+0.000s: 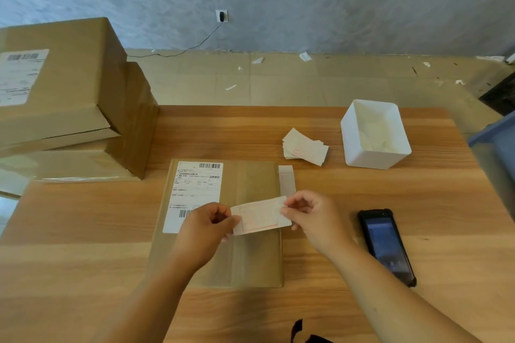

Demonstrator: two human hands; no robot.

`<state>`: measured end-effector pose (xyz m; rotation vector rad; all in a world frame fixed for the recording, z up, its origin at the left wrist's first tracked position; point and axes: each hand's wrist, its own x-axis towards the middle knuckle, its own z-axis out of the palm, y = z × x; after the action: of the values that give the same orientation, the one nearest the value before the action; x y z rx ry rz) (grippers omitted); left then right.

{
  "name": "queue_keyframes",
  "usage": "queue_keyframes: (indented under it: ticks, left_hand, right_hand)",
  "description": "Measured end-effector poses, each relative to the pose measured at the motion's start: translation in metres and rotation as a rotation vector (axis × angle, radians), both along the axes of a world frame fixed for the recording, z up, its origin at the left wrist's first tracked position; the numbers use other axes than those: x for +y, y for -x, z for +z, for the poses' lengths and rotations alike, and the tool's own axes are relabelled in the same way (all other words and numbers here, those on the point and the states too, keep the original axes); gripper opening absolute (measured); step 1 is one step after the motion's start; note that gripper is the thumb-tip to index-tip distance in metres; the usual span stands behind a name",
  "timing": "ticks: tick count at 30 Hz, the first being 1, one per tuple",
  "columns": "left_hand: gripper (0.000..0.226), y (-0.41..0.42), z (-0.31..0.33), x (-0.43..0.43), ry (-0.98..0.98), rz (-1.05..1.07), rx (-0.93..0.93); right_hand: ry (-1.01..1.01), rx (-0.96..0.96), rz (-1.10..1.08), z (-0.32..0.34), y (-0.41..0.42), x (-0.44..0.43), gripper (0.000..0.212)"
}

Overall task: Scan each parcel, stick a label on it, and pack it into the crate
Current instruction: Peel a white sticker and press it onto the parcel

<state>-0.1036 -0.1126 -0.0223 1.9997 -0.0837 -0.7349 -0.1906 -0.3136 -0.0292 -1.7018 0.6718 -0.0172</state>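
Note:
A flat brown parcel (245, 198) lies in the middle of the wooden table, with a white shipping sheet (195, 189) on its left half. Above it I hold a white label with a red frame (260, 216) between both hands. My left hand (206, 228) pinches its left end and my right hand (312, 217) pinches its right end. A narrow white strip (287, 181) lies by the parcel's right edge. A black handheld scanner (387, 245) rests on the table right of my right hand.
Stacked brown cartons (69, 97) fill the table's left side. A pile of loose labels (305, 147) and a white bin (373, 136) sit at the back right. A blue crate's edge (493, 133) shows at far right. Paper scraps litter the floor.

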Motion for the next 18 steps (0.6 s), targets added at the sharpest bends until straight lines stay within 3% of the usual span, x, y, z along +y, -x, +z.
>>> queue_keyframes:
  ticks: [2,6,13,18]
  left_hand:
    - [0.006,-0.003,-0.006,0.005,-0.026,0.037,-0.008]
    - [0.023,-0.012,-0.016,0.006,-0.099,0.037,-0.09]
    - [0.02,-0.027,-0.029,-0.005,-0.195,-0.063,-0.268]
    - [0.014,-0.035,-0.032,-0.01,-0.238,-0.105,-0.257]
  right_hand:
    - [0.061,0.026,0.0,-0.007,-0.001,0.011,0.02]
    - [0.164,0.079,-0.018,-0.015,-0.005,0.023,0.022]
    - [0.213,0.151,-0.043,-0.022,-0.024,0.025,0.014]
    - [0.284,0.167,-0.022,-0.027,-0.033,0.024,0.014]
